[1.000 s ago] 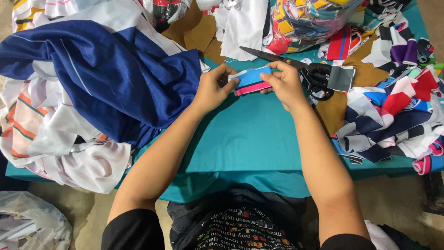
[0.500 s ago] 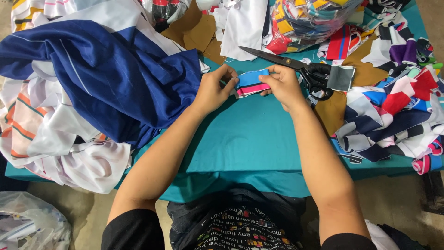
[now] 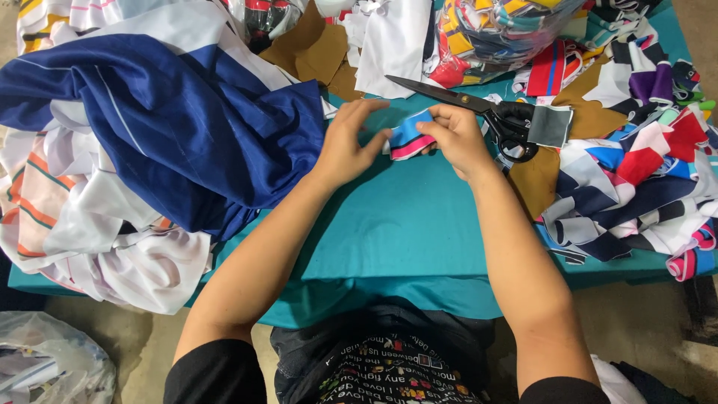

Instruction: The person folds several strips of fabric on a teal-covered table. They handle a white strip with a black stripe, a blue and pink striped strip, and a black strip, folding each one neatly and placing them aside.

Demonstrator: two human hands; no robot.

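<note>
A table [image 3: 419,247] draped in teal cloth fills the middle of the scene, its near edge hanging over a bare greyish floor [image 3: 142,352]. At the near left lies what looks like a clear plastic bag [image 3: 45,366]. The light is even and soft.

The bench [image 3: 419,232] carries a big heap of garments [image 3: 142,142] on its left side, hanging over the left and near edges. On the right side lies a heap of small fabric scraps [image 3: 636,187], reaching the right edge. A pair of scissors [image 3: 479,108] lies toward the far edge, right of the middle, its handles beside the scraps. Just before the scissors, both hands, left hand [image 3: 348,146] and right hand [image 3: 456,138], meet on a small folded fabric piece [image 3: 407,138] between them. A bag of scraps [image 3: 508,30] sits at the far edge, behind the scissors.
</note>
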